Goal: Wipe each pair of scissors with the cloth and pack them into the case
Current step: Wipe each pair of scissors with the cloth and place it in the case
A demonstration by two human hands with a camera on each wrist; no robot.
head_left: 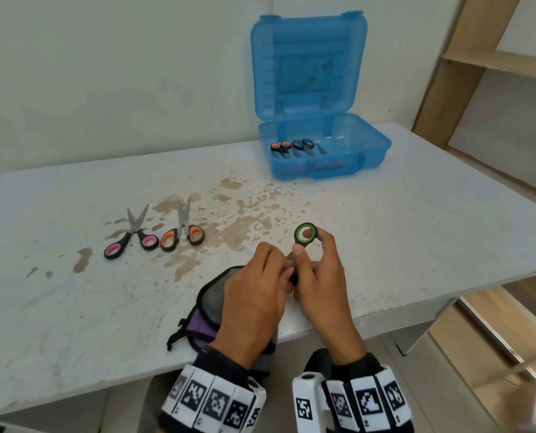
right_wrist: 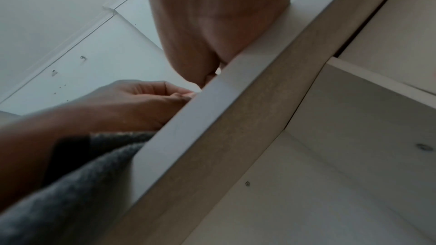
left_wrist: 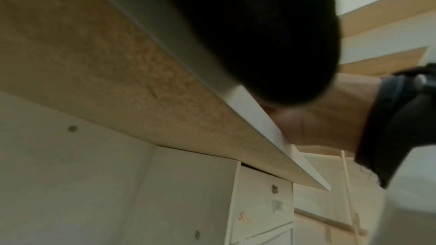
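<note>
Near the table's front edge my right hand [head_left: 319, 276] holds green-handled scissors [head_left: 305, 234], one finger through the upper ring, blades pointing left. My left hand [head_left: 273, 267] lies over the blades with its fingers curled. It grips the grey and purple cloth [head_left: 210, 295], which is bunched under its palm. The right wrist view shows the left hand [right_wrist: 132, 100] pinching, with the cloth [right_wrist: 70, 174] hanging over the table edge. Pink-handled scissors [head_left: 132, 237] and orange-handled scissors [head_left: 183, 232] lie at the left. The blue case [head_left: 369, 151] stands open at the back and holds two pairs of scissors [head_left: 291, 146].
The white table [head_left: 416, 229] has brown stains across its middle. A wooden shelf unit [head_left: 494, 64] stands to the right of the table. The left wrist view looks up along the table's underside, largely blocked by a dark shape.
</note>
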